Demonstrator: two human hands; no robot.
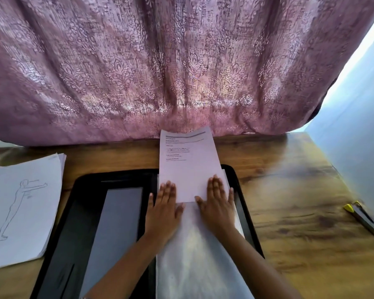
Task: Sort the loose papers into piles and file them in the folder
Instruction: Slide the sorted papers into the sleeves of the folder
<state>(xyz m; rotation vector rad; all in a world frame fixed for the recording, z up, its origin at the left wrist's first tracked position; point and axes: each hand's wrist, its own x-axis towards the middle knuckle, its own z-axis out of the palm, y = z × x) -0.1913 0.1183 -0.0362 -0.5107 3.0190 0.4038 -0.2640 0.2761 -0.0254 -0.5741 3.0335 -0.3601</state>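
Pressing both flat hands, left (163,209) and right (219,207), fingers spread and gripping nothing, onto printed sheet (188,167) overhanging open black folder (89,216) on counter (300,201); sketch pile (20,208) lying left.

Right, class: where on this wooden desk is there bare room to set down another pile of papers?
The widest bare patch of the wooden desk lies right of the open black folder, bordered by the yellow-tipped pen and blue wall. A narrower strip runs between folder and pink patterned curtain. The left is crowded by the figure-sketch paper pile.
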